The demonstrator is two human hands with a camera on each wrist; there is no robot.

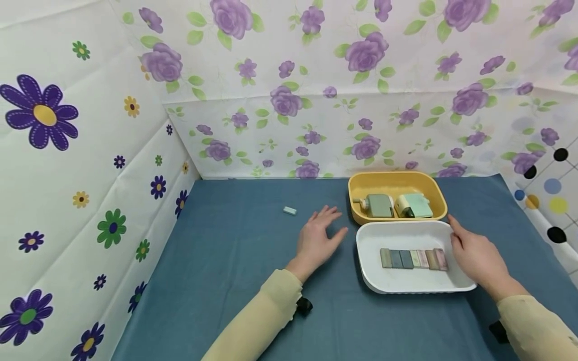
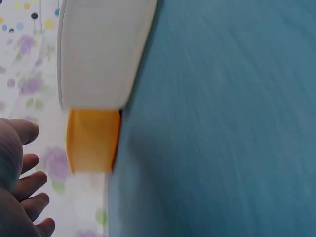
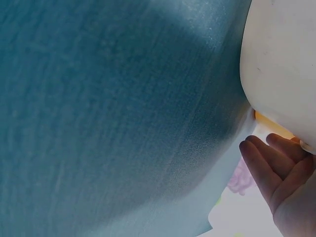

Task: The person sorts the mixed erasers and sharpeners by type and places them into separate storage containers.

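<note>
My right hand (image 1: pixel 480 258) grips the right rim of a white plastic basin (image 1: pixel 375 283), thumb at the rim and fingers outside it. Inside the basin lies a row of several small rectangular blocks (image 1: pixel 413 259) in grey-green, blue, pink and brown. My left hand (image 1: pixel 318 238) is held over the blue cloth left of the basin, fingers spread, holding nothing. Up and left of it lies a small pale green block (image 1: pixel 290 210). In the left wrist view the left hand (image 2: pixel 22 180) is apart from both basins.
Behind the white basin stands a yellow basin (image 1: pixel 393 177). It holds two boxy green gadgets, the left one (image 1: pixel 380 205) with a pale knob, the right one (image 1: pixel 414 205) with a dark part. A blue cloth (image 1: pixel 217 281) covers the table; flowered sheets (image 1: pixel 253 125) hang behind and at the left.
</note>
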